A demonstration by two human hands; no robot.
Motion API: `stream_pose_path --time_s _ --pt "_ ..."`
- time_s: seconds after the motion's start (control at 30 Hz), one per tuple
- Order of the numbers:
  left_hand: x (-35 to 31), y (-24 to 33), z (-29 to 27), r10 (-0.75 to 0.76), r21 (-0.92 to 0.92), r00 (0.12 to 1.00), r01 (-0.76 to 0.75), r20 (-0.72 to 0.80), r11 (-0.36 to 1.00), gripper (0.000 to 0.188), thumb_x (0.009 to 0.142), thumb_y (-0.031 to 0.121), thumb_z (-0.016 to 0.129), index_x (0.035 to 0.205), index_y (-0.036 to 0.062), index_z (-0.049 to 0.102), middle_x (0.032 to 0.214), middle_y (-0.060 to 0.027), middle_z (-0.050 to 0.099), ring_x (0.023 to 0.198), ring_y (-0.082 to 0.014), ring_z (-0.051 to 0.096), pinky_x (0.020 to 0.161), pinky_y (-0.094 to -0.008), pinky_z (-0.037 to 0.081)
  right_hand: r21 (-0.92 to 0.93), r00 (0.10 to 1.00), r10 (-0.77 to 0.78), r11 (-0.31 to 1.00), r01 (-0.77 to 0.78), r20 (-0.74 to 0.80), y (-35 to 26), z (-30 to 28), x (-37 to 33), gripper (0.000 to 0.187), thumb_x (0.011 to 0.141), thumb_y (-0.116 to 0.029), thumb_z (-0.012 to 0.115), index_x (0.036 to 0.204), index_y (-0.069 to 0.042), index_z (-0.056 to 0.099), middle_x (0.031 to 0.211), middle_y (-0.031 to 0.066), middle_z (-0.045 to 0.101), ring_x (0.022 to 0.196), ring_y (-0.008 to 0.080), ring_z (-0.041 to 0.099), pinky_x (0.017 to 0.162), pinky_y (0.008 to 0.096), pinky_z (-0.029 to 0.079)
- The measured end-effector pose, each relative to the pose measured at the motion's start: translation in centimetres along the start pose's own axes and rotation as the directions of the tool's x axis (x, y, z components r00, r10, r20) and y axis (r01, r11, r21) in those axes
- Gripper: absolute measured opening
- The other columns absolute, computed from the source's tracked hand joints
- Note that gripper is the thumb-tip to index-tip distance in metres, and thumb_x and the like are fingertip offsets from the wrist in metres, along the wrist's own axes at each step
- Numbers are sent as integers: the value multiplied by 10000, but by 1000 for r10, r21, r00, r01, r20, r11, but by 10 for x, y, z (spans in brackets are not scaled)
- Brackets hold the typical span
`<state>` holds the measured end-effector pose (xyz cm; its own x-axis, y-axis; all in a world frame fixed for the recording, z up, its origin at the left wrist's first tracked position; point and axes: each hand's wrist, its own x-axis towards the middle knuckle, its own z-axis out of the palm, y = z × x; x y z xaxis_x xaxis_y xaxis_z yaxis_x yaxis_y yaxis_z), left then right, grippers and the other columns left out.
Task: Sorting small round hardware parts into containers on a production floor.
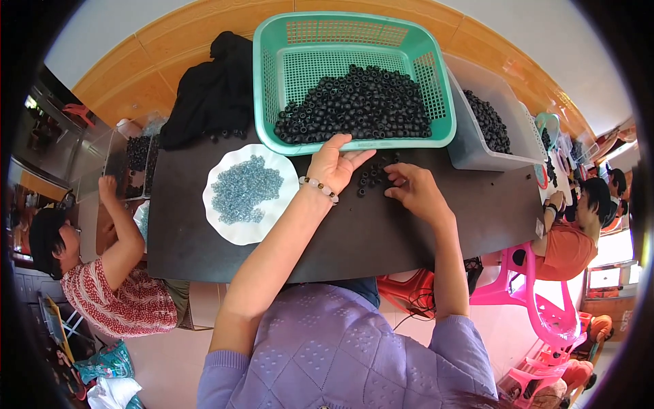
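My left hand (334,167), with a beaded bracelet (318,185) on the wrist, is turned palm up at the front rim of a green plastic basket (354,144). Its fingers are stretched out and its thumb lies against the rim. Many small black ring-shaped pieces (357,102) are heaped in the basket. My right hand (417,194) hovers over the dark table with bent fingers, thumb and forefinger apart. Between my hands lie several loose black pieces (371,177). A white scalloped plate (235,235) to the left carries a pile of clear bluish beads (246,189).
Black cloth (214,88) lies at the back left of the dark table (320,252). A translucent bin (477,160) of black pieces stands right of the basket. One co-worker (116,293) sits at left near clear boxes, another (572,238) at right. Pink plastic chairs (545,300) stand at right.
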<state>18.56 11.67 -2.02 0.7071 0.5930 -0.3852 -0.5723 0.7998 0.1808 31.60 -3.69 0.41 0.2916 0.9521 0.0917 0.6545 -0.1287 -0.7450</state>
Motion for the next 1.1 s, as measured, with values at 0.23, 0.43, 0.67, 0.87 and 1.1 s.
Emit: stream_pose_path --time_s 0.23,0.43,0.67,0.87,1.1 --pt "1 0 0 -4 4 1000 4 4 1000 257 818 -81 546 1014 -79 380 1120 -264 464 1115 -444 492 921 -632 443 113 1000 18 993 -15 -25 16 -13 -4 280 762 20 638 1040 34 606 861 125 661 757 163 617 694 280 497" --pt "0 -1 -2 -3 1 1000 3 2 1000 249 826 -79 534 1017 -86 375 1133 -272 461 1125 -448 485 930 -623 440 82 997 74 994 -74 4 -9 -41 5 142 829 -36 604 948 34 637 736 39 628 643 86 537 587 238 444" --pt "-1 0 -2 -33 -1 999 33 1 999 203 834 -80 515 1007 -58 412 1181 -262 465 1142 -428 487 933 -619 436 -119 983 -69 992 49 -172 -16 -63 67 158 824 -108 633 915 21 637 733 22 626 646 87 540 602 242 442" --pt "-1 -1 -5 -36 -20 999 36 10 999 200 829 -80 526 991 -59 411 1127 -251 477 1118 -423 499 930 -634 428 -251 971 -28 967 -34 -238 31 -68 130 161 800 -63 629 936 23 640 788 93 660 711 147 596 674 288 478" --pt "-3 -2 -2 -30 45 1000 30 -2 999 292 844 -35 525 1060 -101 340 1092 -251 475 1054 -432 538 922 -580 465 -375 948 -55 924 -70 -312 69 -74 175 178 792 -39 599 955 20 641 814 138 671 758 219 640 688 329 493"
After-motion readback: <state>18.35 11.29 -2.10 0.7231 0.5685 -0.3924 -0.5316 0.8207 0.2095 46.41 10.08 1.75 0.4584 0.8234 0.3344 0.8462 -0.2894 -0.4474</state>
